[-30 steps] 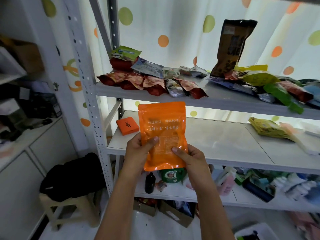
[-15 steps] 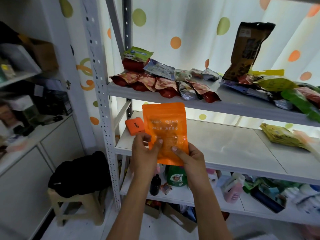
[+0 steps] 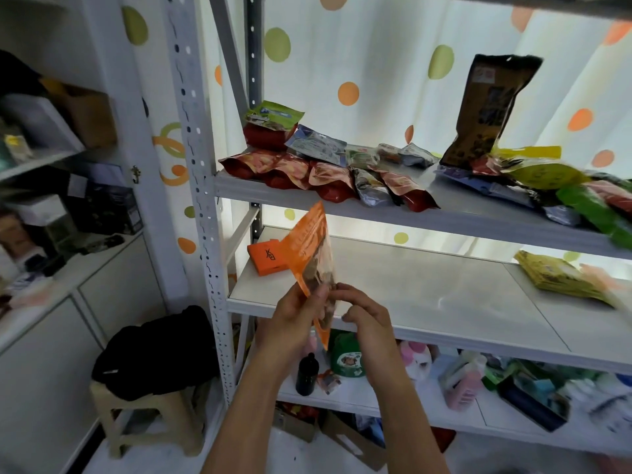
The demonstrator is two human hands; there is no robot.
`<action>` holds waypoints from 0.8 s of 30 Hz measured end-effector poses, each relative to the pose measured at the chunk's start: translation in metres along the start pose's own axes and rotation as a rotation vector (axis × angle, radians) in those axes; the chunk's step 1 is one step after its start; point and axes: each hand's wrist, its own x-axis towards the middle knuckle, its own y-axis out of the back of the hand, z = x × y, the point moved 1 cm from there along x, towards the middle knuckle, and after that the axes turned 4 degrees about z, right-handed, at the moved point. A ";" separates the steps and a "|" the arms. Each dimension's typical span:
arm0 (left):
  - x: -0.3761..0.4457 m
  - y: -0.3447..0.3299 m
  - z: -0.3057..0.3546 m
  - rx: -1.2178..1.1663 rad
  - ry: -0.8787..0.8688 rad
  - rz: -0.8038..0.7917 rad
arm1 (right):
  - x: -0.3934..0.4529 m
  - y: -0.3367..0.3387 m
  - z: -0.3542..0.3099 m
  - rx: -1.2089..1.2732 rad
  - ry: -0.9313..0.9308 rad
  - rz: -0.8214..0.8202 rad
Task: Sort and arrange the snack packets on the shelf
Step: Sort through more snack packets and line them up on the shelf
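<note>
The left hand is gripping the lower edge of an orange snack packet, its fingers curled round the pouch from the left, while the right hand is pinching the same lower edge from the other side; so both grips are narrow and holding the packet between them; the packet is standing edge-on to the camera, its top corner tilting up and away from the grip, with a clear window showing brownish contents just above the fingers; it is being held in the air in front of the middle shelf, not resting on anything; just beyond and left of the grip a small orange box is lying on that shelf; well to the right a yellow packet is lying flat; above the grip the upper shelf is carrying a loose heap of red packets and a tall dark pouch leaning upright; by my judgement the step in hand is inspecting and choosing a place for this packet; the next move is likely calling for carrying it forward onto the bare middle shelf, perhaps beside the orange box, and releasing it so it lies flat.
</note>
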 end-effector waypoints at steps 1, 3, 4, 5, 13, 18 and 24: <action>0.001 0.001 0.000 0.026 -0.001 0.041 | 0.001 0.000 0.002 -0.013 0.012 0.042; 0.001 0.002 0.001 0.021 0.030 0.104 | 0.003 0.001 0.005 -0.061 0.017 0.142; 0.002 0.003 0.001 -0.002 0.051 0.108 | 0.004 0.003 0.007 -0.083 0.011 0.181; 0.002 0.005 0.001 -0.026 0.065 0.102 | 0.005 0.005 0.008 -0.091 0.004 0.198; 0.003 0.001 0.010 -0.121 0.016 0.074 | 0.001 0.017 -0.002 -0.016 -0.081 0.167; 0.002 -0.001 0.016 -0.133 -0.052 0.044 | 0.003 0.018 -0.008 0.026 -0.076 0.268; 0.005 -0.007 0.026 -0.081 -0.126 0.049 | 0.002 0.022 -0.020 0.048 -0.017 0.309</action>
